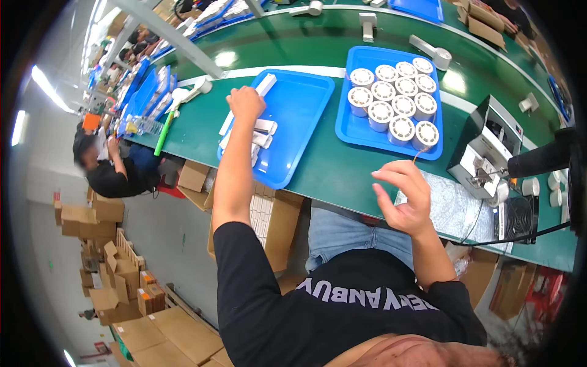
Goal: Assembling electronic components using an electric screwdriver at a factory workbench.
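My left hand (246, 103) is closed over the left blue tray (309, 113), its fingers around a white plastic handle piece (265, 85). The fingers hide part of this piece. More white handle pieces (263, 139) lie in the tray beside my left wrist and forearm. My right hand (405, 199) hovers empty at the front edge of the bench, fingers curved and apart. Just beyond it stands the right blue tray (343, 131), bearing several round white housings (401, 129) with slotted tops. A thin orange-brown wire (420, 152) sticks out by the nearest housing.
To the right are a metal-cased device (489, 137), a dark arm-like tool (541, 158) and a black fan unit (518, 219). White fan-like parts (441, 58) lie across the green bench (342, 168). An open carton (282, 229) stands below the left tray. A co-worker (119, 165) sits at left.
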The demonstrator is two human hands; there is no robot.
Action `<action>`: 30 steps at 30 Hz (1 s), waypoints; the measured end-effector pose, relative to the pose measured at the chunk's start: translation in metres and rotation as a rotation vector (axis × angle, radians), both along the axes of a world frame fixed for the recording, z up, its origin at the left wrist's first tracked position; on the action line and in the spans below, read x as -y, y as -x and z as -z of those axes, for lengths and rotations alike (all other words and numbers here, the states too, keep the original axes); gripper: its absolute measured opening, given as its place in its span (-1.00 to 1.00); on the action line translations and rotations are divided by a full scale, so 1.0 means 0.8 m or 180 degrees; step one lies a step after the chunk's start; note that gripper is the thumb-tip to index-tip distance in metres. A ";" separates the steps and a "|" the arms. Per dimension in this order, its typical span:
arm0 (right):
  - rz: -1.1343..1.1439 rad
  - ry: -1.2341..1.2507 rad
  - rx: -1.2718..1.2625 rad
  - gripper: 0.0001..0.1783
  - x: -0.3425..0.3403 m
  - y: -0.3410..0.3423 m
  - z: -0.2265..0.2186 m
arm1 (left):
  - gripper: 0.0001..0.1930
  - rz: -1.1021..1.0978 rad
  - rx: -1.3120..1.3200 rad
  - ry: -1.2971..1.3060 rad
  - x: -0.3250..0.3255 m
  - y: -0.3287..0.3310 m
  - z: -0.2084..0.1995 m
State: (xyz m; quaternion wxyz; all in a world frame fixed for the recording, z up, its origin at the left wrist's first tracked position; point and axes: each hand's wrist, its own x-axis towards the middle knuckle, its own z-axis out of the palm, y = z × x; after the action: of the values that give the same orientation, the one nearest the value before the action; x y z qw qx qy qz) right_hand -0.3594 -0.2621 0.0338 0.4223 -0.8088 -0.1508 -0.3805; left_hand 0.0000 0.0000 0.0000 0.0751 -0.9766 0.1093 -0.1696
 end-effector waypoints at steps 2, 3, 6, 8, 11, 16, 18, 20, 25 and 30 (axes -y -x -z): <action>-0.0193 0.0048 -0.0456 -0.46 0.010 0.001 0.009 | -0.70 0.0270 0.0155 0.0472 0.026 0.031 -0.024; -0.0096 -0.0014 -0.0445 -0.46 -0.010 -0.004 0.019 | -0.74 0.0624 -0.0109 0.1192 0.023 0.050 -0.044; -0.0356 -0.1772 -0.1592 -0.27 -0.016 -0.016 0.046 | -0.86 0.2431 -0.1105 0.3186 0.052 0.165 -0.045; -0.0476 -0.2278 -0.1781 -0.18 -0.016 -0.021 0.083 | -0.75 0.3156 -0.1712 0.2729 0.086 0.244 -0.041; -0.0541 -0.2631 -0.1623 -0.47 0.024 0.005 0.109 | -0.60 0.4148 -0.2080 0.2371 0.137 0.279 -0.029; 0.0196 -0.1568 -0.1232 -0.55 0.085 0.061 0.132 | -0.46 0.2291 -0.1534 0.2114 0.211 0.210 -0.013; 0.0152 -0.1086 -0.1590 -0.56 0.110 0.067 0.138 | -0.28 0.2343 -0.1495 0.1074 0.239 0.199 0.006; 0.0038 -0.1207 -0.1811 -0.56 0.119 0.068 0.165 | -0.20 0.2479 -0.1561 0.0574 0.253 0.200 0.010; 0.0065 -0.1399 -0.2015 -0.56 0.122 0.070 0.173 | -0.08 0.2178 -0.1531 0.0176 0.287 0.205 0.005; -0.0181 -0.1440 -0.1761 -0.60 0.119 0.074 0.180 | -0.22 0.2001 -0.1544 0.1577 0.244 0.220 0.032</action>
State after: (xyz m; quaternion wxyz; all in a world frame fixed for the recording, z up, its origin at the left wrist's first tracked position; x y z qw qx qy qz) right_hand -0.4185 -0.3575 -0.1104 0.6258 -0.7628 0.0349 -0.1589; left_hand -0.1764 -0.1950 -0.0258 -0.2431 -0.8961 0.3704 0.0281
